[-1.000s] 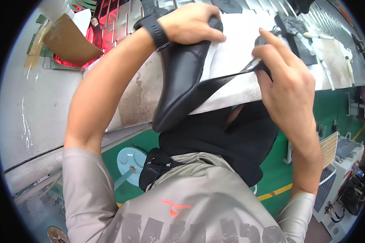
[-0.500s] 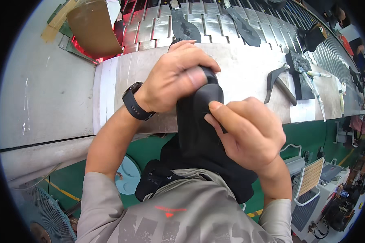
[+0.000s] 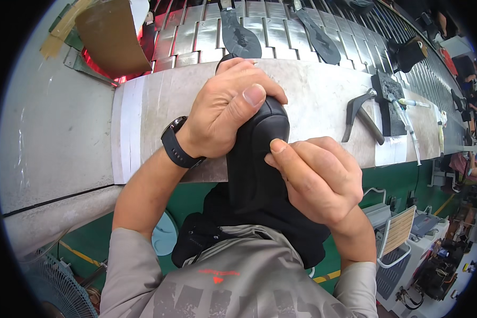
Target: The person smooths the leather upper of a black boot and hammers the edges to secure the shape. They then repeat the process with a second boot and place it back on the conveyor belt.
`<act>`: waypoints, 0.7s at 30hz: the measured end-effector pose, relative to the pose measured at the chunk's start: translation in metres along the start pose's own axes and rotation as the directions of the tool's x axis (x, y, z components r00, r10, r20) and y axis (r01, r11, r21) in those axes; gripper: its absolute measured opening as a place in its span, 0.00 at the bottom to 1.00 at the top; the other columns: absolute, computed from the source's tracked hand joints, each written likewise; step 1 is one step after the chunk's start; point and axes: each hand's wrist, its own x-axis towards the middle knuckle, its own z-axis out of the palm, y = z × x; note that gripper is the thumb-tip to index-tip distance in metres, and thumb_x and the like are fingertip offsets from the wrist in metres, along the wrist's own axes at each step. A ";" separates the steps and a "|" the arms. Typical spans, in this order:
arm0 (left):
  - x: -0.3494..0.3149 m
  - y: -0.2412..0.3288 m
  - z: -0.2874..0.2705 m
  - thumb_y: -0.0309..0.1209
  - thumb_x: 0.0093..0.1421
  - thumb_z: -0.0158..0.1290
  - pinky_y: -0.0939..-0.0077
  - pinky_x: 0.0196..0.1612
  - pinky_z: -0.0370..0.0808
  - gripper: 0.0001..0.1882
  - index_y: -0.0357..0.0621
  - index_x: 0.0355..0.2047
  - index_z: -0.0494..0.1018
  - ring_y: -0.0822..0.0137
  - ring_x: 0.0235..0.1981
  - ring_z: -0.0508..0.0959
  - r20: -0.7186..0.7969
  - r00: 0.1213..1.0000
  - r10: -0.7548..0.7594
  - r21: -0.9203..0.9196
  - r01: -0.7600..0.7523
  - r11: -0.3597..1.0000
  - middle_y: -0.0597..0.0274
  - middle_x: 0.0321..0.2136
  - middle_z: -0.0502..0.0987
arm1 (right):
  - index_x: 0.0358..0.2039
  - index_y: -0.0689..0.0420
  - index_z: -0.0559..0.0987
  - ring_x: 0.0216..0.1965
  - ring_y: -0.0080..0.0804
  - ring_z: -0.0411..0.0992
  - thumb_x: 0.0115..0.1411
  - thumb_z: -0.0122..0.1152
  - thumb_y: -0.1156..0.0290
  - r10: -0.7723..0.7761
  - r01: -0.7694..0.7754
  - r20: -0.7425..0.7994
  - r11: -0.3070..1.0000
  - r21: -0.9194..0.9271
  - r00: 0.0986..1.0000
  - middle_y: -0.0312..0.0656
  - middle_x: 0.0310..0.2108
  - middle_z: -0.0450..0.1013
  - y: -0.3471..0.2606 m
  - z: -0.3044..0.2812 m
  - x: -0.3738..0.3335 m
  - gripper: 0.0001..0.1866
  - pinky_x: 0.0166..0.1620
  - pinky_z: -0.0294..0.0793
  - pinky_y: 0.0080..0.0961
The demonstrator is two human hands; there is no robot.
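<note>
A black, smooth boot (image 3: 257,153) is held upright in front of my body, its rounded end at the table edge and its lower part over my lap. My left hand (image 3: 225,106) wraps round its upper end from the left, the thumb lying along the top near a seam. At the boot's right side, my right hand (image 3: 318,175) has thumb and index finger pinched together against the surface. Whether anything small sits between those fingertips is hidden. The boot's underside is out of sight.
On the pale tabletop (image 3: 164,106) to the right lie a hammer (image 3: 369,119), a dark block (image 3: 391,100) and syringes (image 3: 406,119). Beyond, a slatted metal conveyor (image 3: 273,32) carries black soles (image 3: 320,40) and a dark boot (image 3: 408,53). A fan (image 3: 63,286) stands lower left.
My left thumb has lifted and straightened on top of the boot. My right hand has shifted slightly left, still pinching at the boot's side. The view has moved slightly.
</note>
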 end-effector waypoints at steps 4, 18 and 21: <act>0.000 -0.003 0.004 0.49 0.71 0.45 0.64 0.54 0.67 0.25 0.40 0.37 0.81 0.61 0.37 0.77 -0.012 0.999 0.041 0.051 -0.041 0.998 0.58 0.33 0.82 | 0.37 0.66 0.85 0.24 0.29 0.73 0.42 0.75 0.82 0.000 0.000 0.013 1.000 -0.009 1.000 0.39 0.29 0.75 0.006 0.002 -0.003 0.18 0.26 0.74 0.23; 0.063 -0.036 0.019 0.38 0.66 0.57 0.66 0.32 0.75 0.14 0.38 0.34 0.83 0.57 0.26 0.81 0.047 0.999 0.021 0.184 -0.029 0.982 0.47 0.24 0.80 | 0.47 0.68 0.82 0.32 0.18 0.75 0.61 0.75 0.61 0.819 -0.892 0.412 0.242 0.383 0.399 0.35 0.30 0.79 0.062 -0.011 0.001 0.23 0.36 0.78 0.19; 0.063 -0.025 0.021 0.34 0.65 0.56 0.65 0.31 0.76 0.10 0.41 0.38 0.82 0.53 0.27 0.82 0.000 1.000 0.010 0.199 -0.010 0.980 0.49 0.26 0.80 | 0.45 0.67 0.83 0.30 0.15 0.71 0.61 0.74 0.61 0.797 -0.905 0.460 0.244 0.348 0.392 0.32 0.28 0.77 0.060 -0.011 0.011 0.21 0.33 0.71 0.16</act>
